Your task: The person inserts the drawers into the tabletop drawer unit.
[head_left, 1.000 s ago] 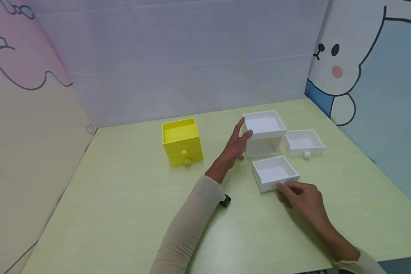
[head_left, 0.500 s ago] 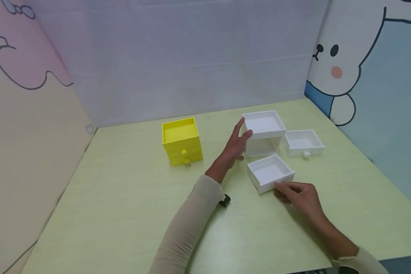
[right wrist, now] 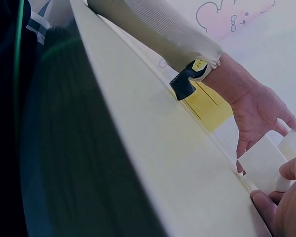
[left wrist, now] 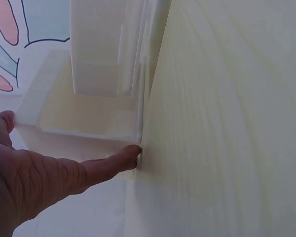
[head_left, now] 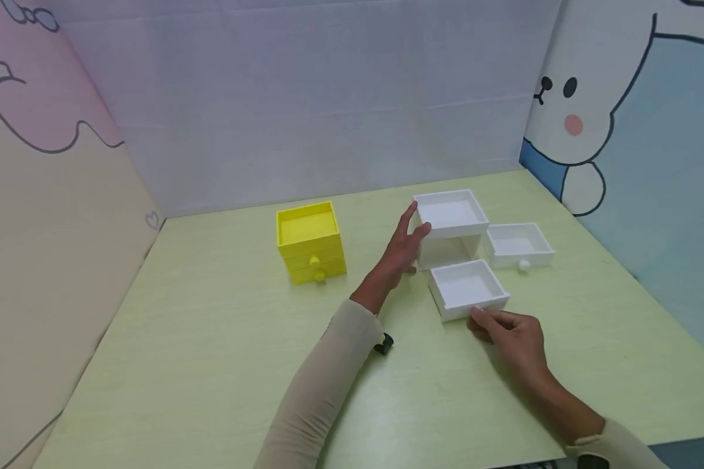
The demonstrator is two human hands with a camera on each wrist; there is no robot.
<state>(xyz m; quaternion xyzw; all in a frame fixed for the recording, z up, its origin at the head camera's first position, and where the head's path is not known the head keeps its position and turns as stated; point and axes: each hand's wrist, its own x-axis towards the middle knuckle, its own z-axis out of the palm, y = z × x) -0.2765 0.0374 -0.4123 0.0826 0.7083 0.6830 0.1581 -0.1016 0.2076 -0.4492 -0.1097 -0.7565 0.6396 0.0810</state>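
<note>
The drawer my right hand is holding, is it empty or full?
Empty: in the head view, the white drawer at your right hand shows only bare floor and walls.

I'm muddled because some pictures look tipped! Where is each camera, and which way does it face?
Head: on the head, looking forward and down at the table and yellow box; both sleeves, left grip and right grip show.
Left wrist: on that wrist, looking along the table at the white cabinet and white drawer; part of the left grip shows.
Right wrist: on that wrist, facing across the table edge to the left arm; left grip and part of the right grip show.
Shared: head and right wrist show the yellow box.
</note>
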